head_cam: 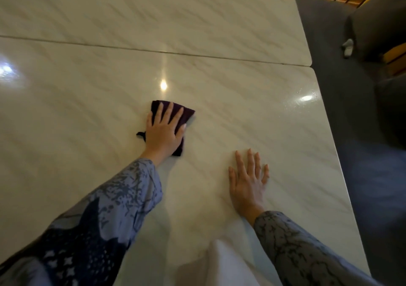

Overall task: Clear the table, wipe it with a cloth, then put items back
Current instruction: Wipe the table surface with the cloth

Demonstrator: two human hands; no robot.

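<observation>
Left hand [163, 131] flat on cloth [186, 112] (grip open); right hand [248, 182] splayed on table [87, 76].

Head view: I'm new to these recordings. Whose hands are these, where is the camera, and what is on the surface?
There is no machine here. A person wears one wide-angle camera on the head, looking down at both bare hands. The left hand lies flat, fingers spread, pressing a folded dark purple cloth onto the glossy pale marble-patterned table. The right hand rests palm down on the bare tabletop and holds nothing. Both arms wear blue patterned sleeves. A seam crosses the tabletop. A grey cushioned seat stands beyond the table's right edge.
</observation>
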